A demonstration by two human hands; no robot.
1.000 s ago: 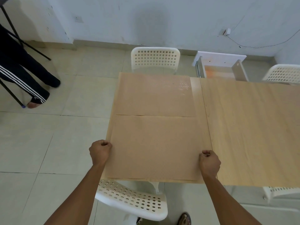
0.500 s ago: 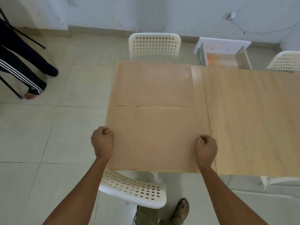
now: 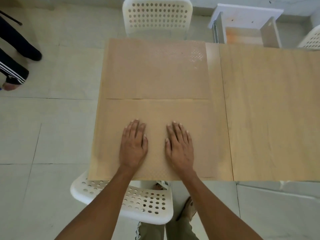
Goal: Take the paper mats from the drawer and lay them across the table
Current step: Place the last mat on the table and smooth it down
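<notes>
While both palms are lying flat on the near paper mat [image 3: 190,118], the left hand [image 3: 134,146] and the right hand [image 3: 180,148] are resting side by side with fingers straight and close together, gripping nothing, a narrow strip of paper showing between the two thumbs. That mat is lying at the left end of the wooden table [image 3: 268,110], its front edge running along the table's near edge. A second paper mat [image 3: 155,70] is lying just beyond it, covering the far part of the same end, and the two sheets are meeting along a thin seam across the middle. To the right of both mats, bare wood is showing. Beyond the far edge, an open white drawer [image 3: 245,32] is standing on the floor, an orange-brown sheet lying inside it. A white perforated chair [image 3: 155,16] is standing at the far side, another white chair [image 3: 138,201] is sitting below the forearms, and a third chair's corner [image 3: 311,39] is peeking in at the right. At the left edge, another person's legs in dark striped trousers [image 3: 12,66] are standing on the tiled floor [image 3: 43,127].
</notes>
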